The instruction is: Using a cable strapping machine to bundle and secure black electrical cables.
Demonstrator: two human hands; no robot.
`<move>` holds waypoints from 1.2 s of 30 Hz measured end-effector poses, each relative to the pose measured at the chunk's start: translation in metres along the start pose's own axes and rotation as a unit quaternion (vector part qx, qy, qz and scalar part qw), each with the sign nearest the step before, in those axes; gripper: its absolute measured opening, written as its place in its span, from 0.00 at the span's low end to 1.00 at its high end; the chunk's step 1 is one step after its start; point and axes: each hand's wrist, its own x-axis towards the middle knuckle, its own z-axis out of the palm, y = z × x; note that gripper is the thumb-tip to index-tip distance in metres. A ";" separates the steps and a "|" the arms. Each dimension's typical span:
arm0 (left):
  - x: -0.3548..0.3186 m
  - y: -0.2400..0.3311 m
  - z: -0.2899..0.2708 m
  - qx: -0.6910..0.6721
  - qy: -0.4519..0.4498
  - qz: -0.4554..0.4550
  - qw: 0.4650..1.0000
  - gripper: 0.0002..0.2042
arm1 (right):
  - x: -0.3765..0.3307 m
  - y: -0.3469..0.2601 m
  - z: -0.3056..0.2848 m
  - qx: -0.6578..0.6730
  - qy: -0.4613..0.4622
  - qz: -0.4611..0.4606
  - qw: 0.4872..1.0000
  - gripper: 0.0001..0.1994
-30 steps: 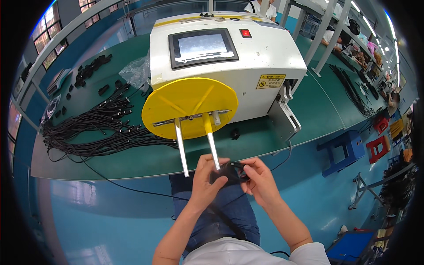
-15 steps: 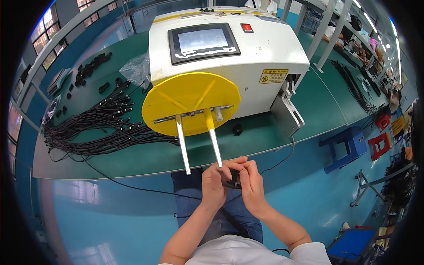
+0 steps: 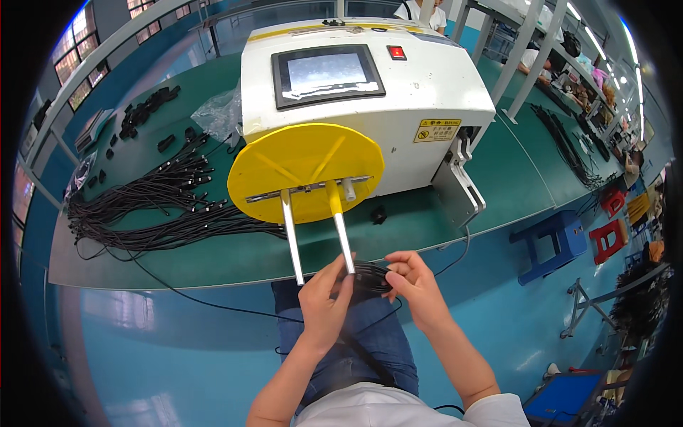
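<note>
A small coil of black cable (image 3: 370,276) lies between my hands, just off the table's front edge and above my lap. My left hand (image 3: 326,300) grips its left side, close to the tips of the two metal rods. Thumb and fingers of my right hand (image 3: 418,286) close on its right side. A loose length of cable hangs below the coil. Beyond my hands stands a white machine (image 3: 427,96) with a yellow disc (image 3: 306,160); the metal rods (image 3: 292,242) stick out from the disc towards me.
Black cables (image 3: 156,220) lie in a large bundle on the green table (image 3: 235,267) at left, with small black parts behind them. A metal bracket (image 3: 459,196) projects from the machine's right side. Blue and red stools (image 3: 558,245) stand on the floor at right.
My hands have moved apart, the left one leftward and the right one slightly rightward. The coil between them now shows as spread loops, where before the fingers covered most of it.
</note>
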 end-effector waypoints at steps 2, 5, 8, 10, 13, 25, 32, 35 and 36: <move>0.001 0.002 -0.002 0.140 0.029 0.085 0.986 0.18 | 0.001 0.000 -0.010 0.071 -0.079 0.072 0.992 0.09; 0.004 0.002 -0.004 0.204 0.028 0.156 0.966 0.18 | 0.001 0.005 -0.016 0.118 -0.127 0.109 0.979 0.10; 0.006 0.005 -0.005 0.252 0.021 0.197 0.947 0.19 | -0.001 0.010 -0.016 0.143 -0.145 0.111 0.973 0.12; 0.006 0.008 -0.004 0.286 0.008 0.212 0.934 0.19 | -0.003 0.011 -0.016 0.158 -0.133 0.109 0.972 0.13; 0.008 0.002 -0.005 0.277 0.020 0.235 0.931 0.16 | -0.007 0.010 -0.008 0.159 -0.141 0.124 0.969 0.13; 0.004 -0.004 -0.008 0.235 0.028 0.283 0.930 0.17 | -0.022 -0.007 0.007 0.095 -0.214 0.136 0.963 0.12; 0.005 0.001 -0.018 0.179 -0.030 0.218 0.959 0.17 | -0.021 -0.004 0.004 0.082 -0.220 0.130 0.963 0.12; 0.006 0.003 -0.021 0.152 -0.057 0.178 0.971 0.17 | -0.021 -0.002 0.004 0.058 -0.207 0.125 0.969 0.12; 0.007 0.002 -0.022 0.144 -0.062 0.178 0.972 0.17 | -0.021 -0.001 0.004 0.058 -0.207 0.125 0.968 0.12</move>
